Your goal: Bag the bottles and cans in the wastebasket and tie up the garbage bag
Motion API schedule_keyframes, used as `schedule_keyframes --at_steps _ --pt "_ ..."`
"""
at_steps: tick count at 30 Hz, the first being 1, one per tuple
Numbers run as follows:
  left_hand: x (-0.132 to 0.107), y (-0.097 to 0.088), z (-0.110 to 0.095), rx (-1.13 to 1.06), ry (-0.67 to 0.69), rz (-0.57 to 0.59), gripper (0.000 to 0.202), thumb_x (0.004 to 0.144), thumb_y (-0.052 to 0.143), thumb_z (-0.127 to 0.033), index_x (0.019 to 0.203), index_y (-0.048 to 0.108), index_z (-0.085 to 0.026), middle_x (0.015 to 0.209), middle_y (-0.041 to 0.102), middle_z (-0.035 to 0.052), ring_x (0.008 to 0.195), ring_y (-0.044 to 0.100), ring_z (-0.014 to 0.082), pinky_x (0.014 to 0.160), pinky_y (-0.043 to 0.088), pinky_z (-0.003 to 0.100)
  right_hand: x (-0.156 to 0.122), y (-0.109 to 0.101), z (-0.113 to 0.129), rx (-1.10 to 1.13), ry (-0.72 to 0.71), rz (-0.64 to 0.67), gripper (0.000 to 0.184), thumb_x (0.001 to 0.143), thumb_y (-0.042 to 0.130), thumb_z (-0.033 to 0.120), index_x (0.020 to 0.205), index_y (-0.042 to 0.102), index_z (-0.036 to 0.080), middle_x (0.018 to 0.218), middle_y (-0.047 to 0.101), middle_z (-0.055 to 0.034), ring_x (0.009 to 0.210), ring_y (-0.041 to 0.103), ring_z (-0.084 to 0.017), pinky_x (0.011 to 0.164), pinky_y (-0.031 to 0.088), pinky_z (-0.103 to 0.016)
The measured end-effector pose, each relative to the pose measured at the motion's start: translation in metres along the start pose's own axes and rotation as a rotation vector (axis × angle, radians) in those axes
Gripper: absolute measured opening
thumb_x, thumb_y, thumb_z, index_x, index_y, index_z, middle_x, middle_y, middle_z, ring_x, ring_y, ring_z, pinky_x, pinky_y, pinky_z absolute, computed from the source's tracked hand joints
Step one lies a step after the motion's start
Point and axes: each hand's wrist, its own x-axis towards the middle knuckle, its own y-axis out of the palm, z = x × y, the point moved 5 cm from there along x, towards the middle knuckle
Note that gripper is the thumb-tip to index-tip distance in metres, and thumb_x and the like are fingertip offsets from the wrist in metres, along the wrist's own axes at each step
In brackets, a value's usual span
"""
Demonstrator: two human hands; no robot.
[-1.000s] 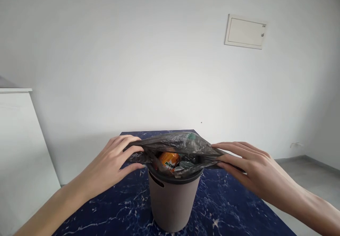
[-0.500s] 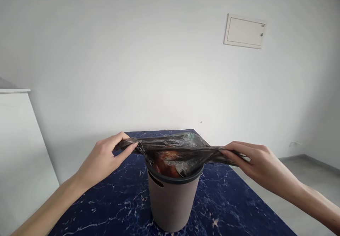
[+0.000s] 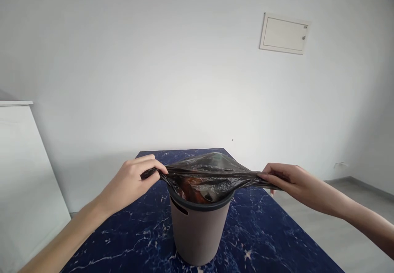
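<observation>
A beige round bin (image 3: 198,232) with a dark rim stands on a dark blue marbled table (image 3: 264,240). A thin grey-black plastic bag (image 3: 209,174) lines it, its top pulled flat and stretched sideways over the rim. My left hand (image 3: 132,183) pinches the bag's left end, fingers closed on the plastic. My right hand (image 3: 289,180) grips the right end the same way. Something orange (image 3: 192,187) shows dimly through the bag inside the bin.
A white cabinet (image 3: 18,174) stands at the left. A plain white wall lies behind the table, with a small white panel door (image 3: 285,34) high on the right. Grey floor (image 3: 353,207) shows to the right of the table.
Both hands have pulled the bag's top edges outward, stretching it flat and closing the mouth over the orange can that showed a second ago.
</observation>
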Motion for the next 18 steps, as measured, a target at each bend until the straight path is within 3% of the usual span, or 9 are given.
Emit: schedule_keyframes --at_steps 4,6,8,10,11,13,15,16,18 --pt "-0.002 -0.001 -0.002 0.051 -0.003 -0.017 0.032 0.100 0.053 -0.040 0.090 0.081 -0.029 0.098 0.081 0.0036 0.073 0.071 0.0205 0.054 0.045 0.027 -0.003 -0.008 0.005 0.175 -0.079 -0.078 0.047 0.106 0.057 0.066 0.084 0.067 0.026 0.088 0.069 -0.0057 0.072 0.057 -0.019 0.063 0.045 -0.033" --pt "-0.001 0.000 -0.001 0.043 -0.040 -0.016 0.031 0.100 0.054 -0.040 0.089 0.080 -0.028 0.098 0.082 0.0030 0.071 0.071 0.0201 0.052 0.044 0.027 -0.001 -0.011 0.010 0.347 -0.132 -0.111 0.040 0.105 0.063 0.059 0.084 0.068 0.026 0.125 0.073 -0.0100 0.100 0.069 -0.025 0.079 0.056 -0.037" --pt "0.001 0.001 -0.002 0.037 -0.070 -0.011 0.030 0.098 0.054 -0.039 0.088 0.080 -0.028 0.098 0.082 0.0027 0.070 0.070 0.0200 0.053 0.043 0.027 0.006 -0.009 0.018 0.547 -0.200 -0.110 0.036 0.105 0.066 0.052 0.082 0.068 0.025 0.156 0.062 -0.0069 0.137 0.061 -0.033 0.106 0.056 -0.046" --pt "0.004 0.003 -0.003 0.027 -0.087 -0.001 0.030 0.097 0.054 -0.038 0.086 0.079 -0.027 0.095 0.081 0.0029 0.065 0.067 0.0188 0.052 0.042 0.028 0.018 -0.003 0.030 0.764 -0.300 -0.092 0.033 0.106 0.066 0.046 0.080 0.066 0.025 0.158 0.063 -0.0044 0.155 0.047 -0.034 0.123 0.045 -0.052" --pt "0.005 0.004 -0.004 0.020 -0.093 0.005 0.030 0.096 0.053 -0.038 0.086 0.079 -0.027 0.094 0.081 0.0029 0.061 0.064 0.0176 0.051 0.041 0.028 0.025 0.001 0.038 0.872 -0.353 -0.080 0.031 0.106 0.065 0.043 0.080 0.065 0.025 0.146 0.071 -0.0051 0.156 0.047 -0.032 0.126 0.043 -0.053" --pt "0.007 0.005 -0.006 0.003 -0.101 0.013 0.031 0.096 0.053 -0.038 0.086 0.079 -0.026 0.094 0.081 0.0032 0.056 0.060 0.0156 0.050 0.039 0.027 0.040 0.010 0.055 1.062 -0.447 -0.052 0.030 0.107 0.063 0.040 0.081 0.061 0.027 0.098 0.081 -0.0041 0.139 0.064 -0.028 0.123 0.046 -0.052" --pt "0.008 0.005 -0.007 -0.017 -0.112 0.013 0.029 0.096 0.054 -0.038 0.086 0.079 -0.026 0.094 0.081 0.0034 0.053 0.057 0.0143 0.048 0.038 0.027 0.054 0.021 0.077 1.181 -0.510 0.021 0.033 0.109 0.058 0.040 0.079 0.055 0.027 0.057 0.057 0.0044 0.089 0.076 -0.022 0.109 0.058 -0.047" --pt "0.009 0.004 -0.007 -0.033 -0.123 0.011 0.028 0.095 0.055 -0.038 0.086 0.078 -0.025 0.094 0.080 0.0035 0.052 0.056 0.0137 0.047 0.037 0.027 0.060 0.028 0.088 1.205 -0.517 0.069 0.035 0.110 0.057 0.040 0.078 0.052 0.027 0.052 0.044 0.0080 0.063 0.065 -0.016 0.095 0.063 -0.043" --pt "0.009 0.003 -0.008 -0.083 -0.142 0.012 0.026 0.095 0.056 -0.037 0.085 0.077 -0.025 0.093 0.079 0.0037 0.050 0.054 0.0126 0.046 0.037 0.026 0.070 0.039 0.107 1.184 -0.464 0.121 0.039 0.110 0.058 0.042 0.076 0.047 0.025 0.061 0.038 0.0096 0.047 0.033 -0.009 0.058 0.059 -0.030"
